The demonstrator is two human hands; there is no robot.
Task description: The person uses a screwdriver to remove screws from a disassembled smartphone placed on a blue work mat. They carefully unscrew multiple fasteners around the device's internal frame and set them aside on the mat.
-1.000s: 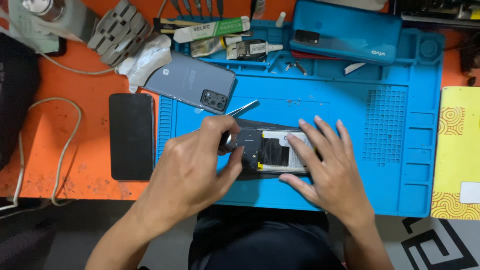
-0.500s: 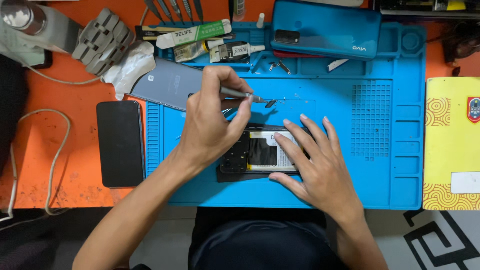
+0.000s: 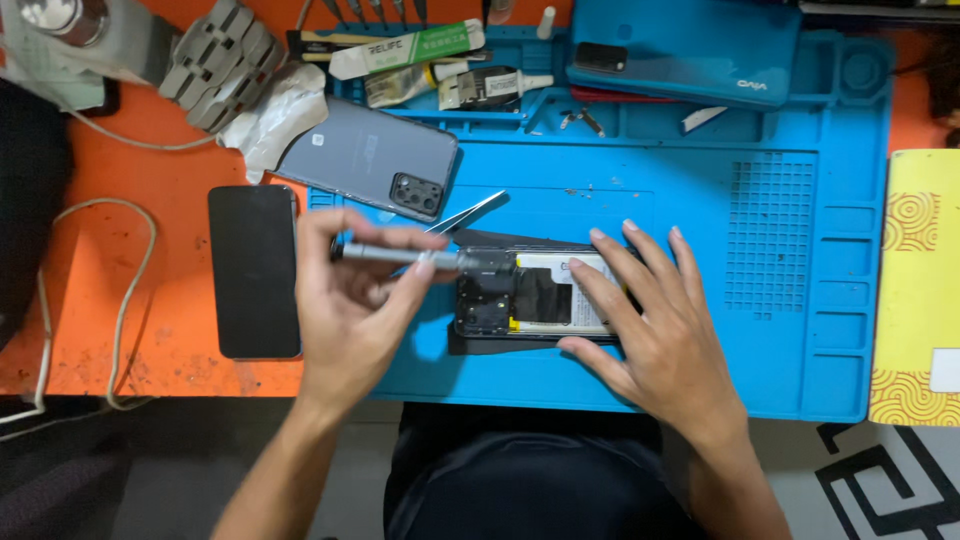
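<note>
Blue repair mat (image 3: 700, 180) bore opened phone (image 3: 530, 300), seemingly fragile, steadied at its edges by flat-fingered right hand (image 3: 655, 330); left hand (image 3: 350, 300) pinched slim metal screwdriver (image 3: 400, 256).

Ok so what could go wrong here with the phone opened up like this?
1. The left hand holds a screwdriver lying almost flat over the opened phone; its tip could slip and scratch the board or nick the battery.
2. Only the right hand steadies the phone, so it might slide on the blue mat.
3. The tweezers lie close by and could get knocked.
</note>
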